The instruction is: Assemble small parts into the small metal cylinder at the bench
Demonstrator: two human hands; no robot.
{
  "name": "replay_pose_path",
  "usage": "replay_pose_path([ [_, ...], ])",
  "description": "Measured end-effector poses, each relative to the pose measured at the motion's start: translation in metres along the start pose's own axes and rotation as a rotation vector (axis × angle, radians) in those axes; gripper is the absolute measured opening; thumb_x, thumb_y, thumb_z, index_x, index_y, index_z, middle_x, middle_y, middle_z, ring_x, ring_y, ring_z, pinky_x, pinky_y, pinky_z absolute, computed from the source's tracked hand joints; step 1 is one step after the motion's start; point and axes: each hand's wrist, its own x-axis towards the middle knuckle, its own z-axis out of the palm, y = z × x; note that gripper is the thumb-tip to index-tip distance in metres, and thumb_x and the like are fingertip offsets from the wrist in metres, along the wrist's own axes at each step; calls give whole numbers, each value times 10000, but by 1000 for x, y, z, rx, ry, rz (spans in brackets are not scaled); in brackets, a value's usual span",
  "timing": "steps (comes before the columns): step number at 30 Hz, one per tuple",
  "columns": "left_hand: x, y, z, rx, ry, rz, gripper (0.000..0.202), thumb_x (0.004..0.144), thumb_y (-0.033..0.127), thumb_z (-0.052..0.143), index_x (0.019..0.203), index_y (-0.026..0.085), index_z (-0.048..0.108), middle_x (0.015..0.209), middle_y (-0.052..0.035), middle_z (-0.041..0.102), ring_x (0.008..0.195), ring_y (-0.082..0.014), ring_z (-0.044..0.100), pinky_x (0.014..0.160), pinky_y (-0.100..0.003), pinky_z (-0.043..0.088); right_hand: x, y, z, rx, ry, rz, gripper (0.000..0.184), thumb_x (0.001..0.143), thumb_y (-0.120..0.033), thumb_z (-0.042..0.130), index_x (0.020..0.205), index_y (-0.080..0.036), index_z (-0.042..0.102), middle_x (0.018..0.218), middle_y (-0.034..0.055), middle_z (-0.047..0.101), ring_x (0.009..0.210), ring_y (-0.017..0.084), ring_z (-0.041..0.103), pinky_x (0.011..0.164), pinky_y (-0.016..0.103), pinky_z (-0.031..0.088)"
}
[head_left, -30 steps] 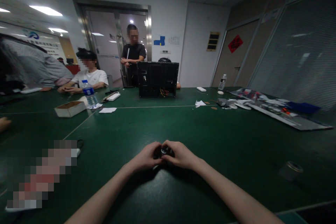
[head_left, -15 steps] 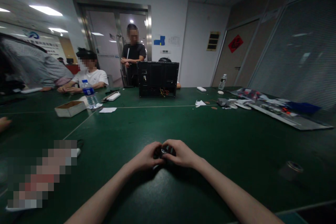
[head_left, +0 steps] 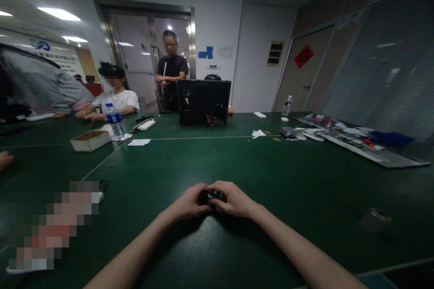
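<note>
Both my hands meet over the near middle of the green table point(head_left: 278, 189). My left hand point(head_left: 188, 203) and my right hand point(head_left: 232, 199) are curled together around a small dark object point(head_left: 211, 196) with a shiny metal part; most of it is hidden by my fingers. The object rests at or just above the tabletop. Both forearms stretch in from the bottom edge.
A black computer case point(head_left: 203, 101) stands mid-table. A cardboard box point(head_left: 90, 140), a water bottle point(head_left: 115, 121) and a power strip point(head_left: 146, 124) lie far left; papers and parts point(head_left: 352, 140) far right; a small round can point(head_left: 376, 219) near right. Other people sit and stand behind.
My hands have barely shifted; the fingers adjust slightly on the small object. Nothing else moved.
</note>
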Motion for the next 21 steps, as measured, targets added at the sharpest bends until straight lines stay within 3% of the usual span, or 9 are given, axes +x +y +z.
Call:
replay_pose_path([
  [5, 1, -2, 1, -76, -8, 27, 447, 703, 265, 679, 1119, 153, 558, 1014, -56, 609, 863, -197, 563, 755, -280, 438, 0, 2, 3, 45, 19, 35, 357, 807, -212, 593, 1160, -204, 542, 1017, 56, 637, 825, 165, 601, 762, 283, 470],
  [9, 3, -4, 1, -102, -14, 16, 353, 722, 256, 658, 1046, 141, 579, 942, -39, 628, 802, -175, 568, 710, -256, 433, 1, 5, 7, 110, 64, 77, 390, 805, -218, 603, 1174, -209, 478, 970, 36, 654, 777, 152, 609, 729, 271, 469],
  [14, 3, -5, 1, -104, -1, -2, 351, 718, 277, 666, 1027, 131, 584, 928, -40, 627, 800, -173, 558, 708, -255, 422, 1, 6, 8, 105, 78, 73, 279, 818, -220, 594, 1088, -209, 524, 949, 27, 646, 766, 141, 602, 719, 262, 464],
  [21, 4, -2, 0, -250, 31, 5, 329, 741, 257, 658, 1034, 138, 563, 913, -31, 604, 799, -158, 549, 719, -259, 433, 3, 2, 4, 130, 149, 80, 263, 827, -217, 576, 1087, -207, 533, 949, 29, 638, 794, 146, 598, 715, 261, 468],
])
